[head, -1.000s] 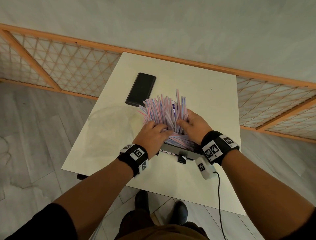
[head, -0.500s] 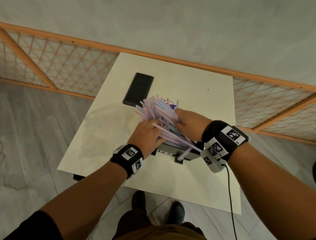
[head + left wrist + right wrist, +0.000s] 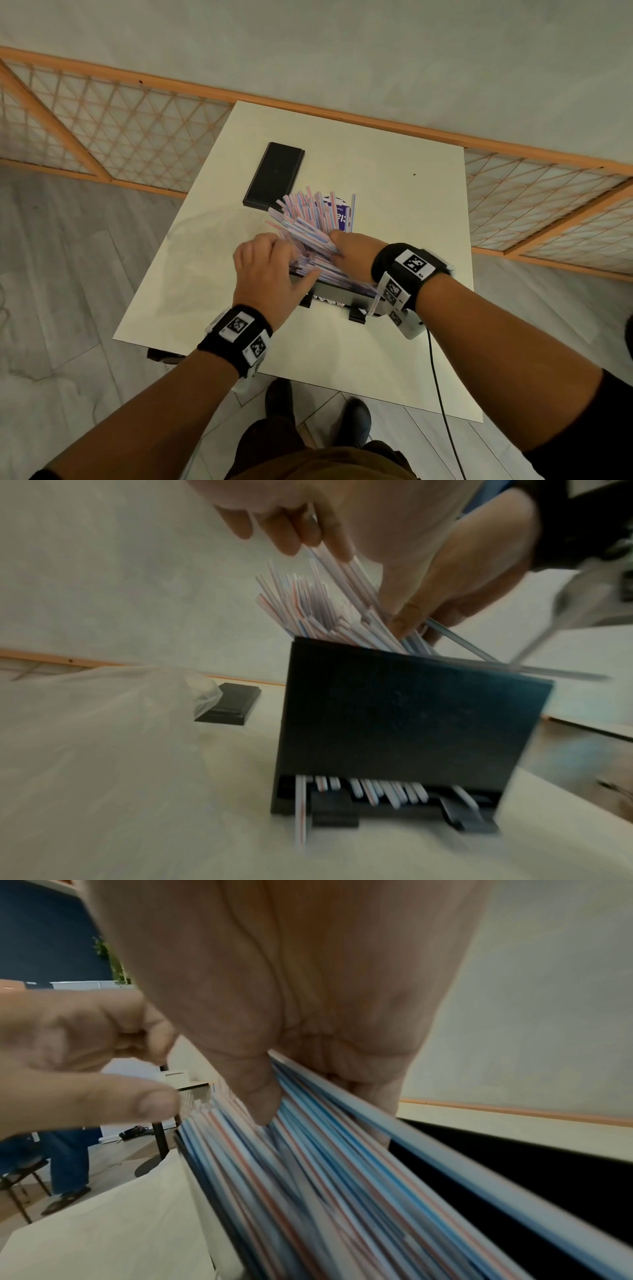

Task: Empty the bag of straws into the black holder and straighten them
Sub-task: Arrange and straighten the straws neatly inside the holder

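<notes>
The straws [image 3: 310, 222] are white with red and blue stripes; the holder [image 3: 407, 723] and lid [image 3: 275, 174] are black; the table [image 3: 394, 192] is cream.

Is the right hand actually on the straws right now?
Touching. In the right wrist view, the right hand has its thumb pressed into the straws, with fingers behind the top ones. The head view agrees.
</notes>
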The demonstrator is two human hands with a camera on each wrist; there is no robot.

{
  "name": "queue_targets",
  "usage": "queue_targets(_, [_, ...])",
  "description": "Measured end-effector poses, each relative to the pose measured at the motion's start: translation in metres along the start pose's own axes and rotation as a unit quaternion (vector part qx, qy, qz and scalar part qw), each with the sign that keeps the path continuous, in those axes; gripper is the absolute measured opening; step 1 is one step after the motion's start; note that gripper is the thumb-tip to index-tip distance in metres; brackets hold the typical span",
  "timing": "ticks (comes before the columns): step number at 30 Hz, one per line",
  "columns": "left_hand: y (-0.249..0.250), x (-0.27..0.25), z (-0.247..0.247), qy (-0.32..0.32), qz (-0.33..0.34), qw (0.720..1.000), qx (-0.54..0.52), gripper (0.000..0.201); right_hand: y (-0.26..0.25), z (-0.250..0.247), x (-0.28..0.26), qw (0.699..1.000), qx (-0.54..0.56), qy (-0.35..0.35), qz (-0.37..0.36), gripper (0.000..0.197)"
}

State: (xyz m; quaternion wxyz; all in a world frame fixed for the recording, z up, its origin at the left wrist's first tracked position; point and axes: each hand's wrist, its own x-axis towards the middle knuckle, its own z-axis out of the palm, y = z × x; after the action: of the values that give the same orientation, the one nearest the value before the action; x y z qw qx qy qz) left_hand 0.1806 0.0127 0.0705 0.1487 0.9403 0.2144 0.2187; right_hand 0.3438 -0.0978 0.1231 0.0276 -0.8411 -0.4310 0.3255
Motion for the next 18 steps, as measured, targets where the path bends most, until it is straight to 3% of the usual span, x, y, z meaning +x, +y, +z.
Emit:
queue_targets(3, [0.009, -0.031, 0.002, -0.011, 0.063, 0.997, -0.033, 0.043, 0.0, 0.001, 0.003, 1.0, -0.004, -0.006, 0.007, 0.017])
queue_targets(6, [0.031, -0.053, 0.01, -0.14, 0.123, 0.98, -0.071, 0.053, -0.002, -0.001, 0.004, 1.0, -0.007, -0.016, 0.014, 0.026])
queue_targets(9, [0.065, -0.057, 0.014, -0.304, 0.018, 0.943, -0.134, 0.071, -0.002, -0.002, 0.005, 0.999, -0.014, -0.026, 0.022, 0.031])
queue_targets(11, [0.085, -0.055, 0.024, -0.344, -0.069, 0.92, -0.177, 0.074, -0.001, -0.001, 0.004, 0.999, -0.022, -0.032, 0.032, 0.029])
queue_targets(14, [0.104, -0.042, 0.037, -0.335, -0.163, 0.894, -0.247, 0.069, -0.002, 0.004, 0.001, 0.998, -0.027, -0.022, 0.05, 0.023])
queue_targets(16, [0.111, -0.032, 0.045, -0.319, -0.189, 0.889, -0.268, 0.047, -0.005, 0.007, -0.001, 0.997, -0.021, -0.02, 0.066, 0.03])
queue_targets(18, [0.116, -0.023, 0.046, -0.313, -0.18, 0.901, -0.24, 0.019, -0.004, 0.009, -0.001, 0.997, -0.012, -0.029, 0.073, 0.033])
